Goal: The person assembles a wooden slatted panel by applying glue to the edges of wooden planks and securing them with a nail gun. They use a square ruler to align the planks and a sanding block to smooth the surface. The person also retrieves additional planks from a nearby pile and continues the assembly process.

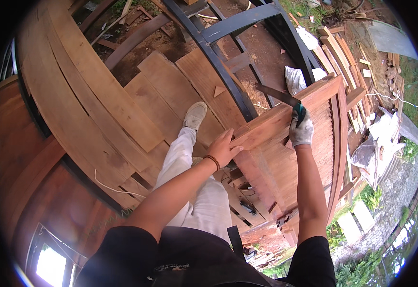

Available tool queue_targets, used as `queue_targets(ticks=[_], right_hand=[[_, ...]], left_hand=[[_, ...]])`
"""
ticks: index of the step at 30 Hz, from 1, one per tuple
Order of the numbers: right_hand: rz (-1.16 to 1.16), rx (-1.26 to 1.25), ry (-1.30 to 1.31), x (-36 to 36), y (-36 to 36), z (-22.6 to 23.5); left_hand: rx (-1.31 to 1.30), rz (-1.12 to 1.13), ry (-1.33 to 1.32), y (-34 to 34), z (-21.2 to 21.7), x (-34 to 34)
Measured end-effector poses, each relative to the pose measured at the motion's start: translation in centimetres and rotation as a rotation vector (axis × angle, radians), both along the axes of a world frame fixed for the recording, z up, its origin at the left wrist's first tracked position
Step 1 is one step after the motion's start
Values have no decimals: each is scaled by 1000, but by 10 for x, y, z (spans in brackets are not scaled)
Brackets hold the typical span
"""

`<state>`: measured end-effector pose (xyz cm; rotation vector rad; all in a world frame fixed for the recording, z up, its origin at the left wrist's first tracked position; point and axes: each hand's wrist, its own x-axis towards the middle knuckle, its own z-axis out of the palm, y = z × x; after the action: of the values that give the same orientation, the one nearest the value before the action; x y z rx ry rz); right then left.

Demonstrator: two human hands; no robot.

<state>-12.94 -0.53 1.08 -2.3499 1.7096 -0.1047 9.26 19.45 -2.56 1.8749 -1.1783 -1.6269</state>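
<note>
In my gloved right hand is what looks like a handsaw, with a teal and black grip. Its dark blade points left across the top edge of a reddish-brown wooden beam; whether it touches the wood I cannot tell. My bare left hand, a beaded bracelet at its wrist, is closed round the near left end of that beam. The beam joins a wooden frame with a curved side rail and a broad panel below.
Dark metal framing stands just beyond the beam. Wide planks lie to the left, and my shoe rests on boards. Stacked lumber, a white sack and a white cord lie to the right.
</note>
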Motion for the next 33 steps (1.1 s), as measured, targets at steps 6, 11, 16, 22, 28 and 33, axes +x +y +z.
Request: queue_targets(ticks=[6, 11, 16, 22, 28, 33], right_hand=[[130, -324, -329, 29, 84, 65], [425, 7, -313, 75, 106, 53], [411, 246, -108, 62, 121, 1], [437, 249, -26, 66, 122, -5], [484, 182, -5, 61, 130, -16], [457, 228, 19, 60, 131, -14]], left_hand=[[181, 337, 137, 27, -12, -5], [179, 403, 291, 29, -18, -11], [145, 287, 127, 23, -8, -13], [162, 230, 117, 18, -3, -5], [30, 83, 12, 9, 6, 0], [-45, -87, -130, 5, -4, 1]])
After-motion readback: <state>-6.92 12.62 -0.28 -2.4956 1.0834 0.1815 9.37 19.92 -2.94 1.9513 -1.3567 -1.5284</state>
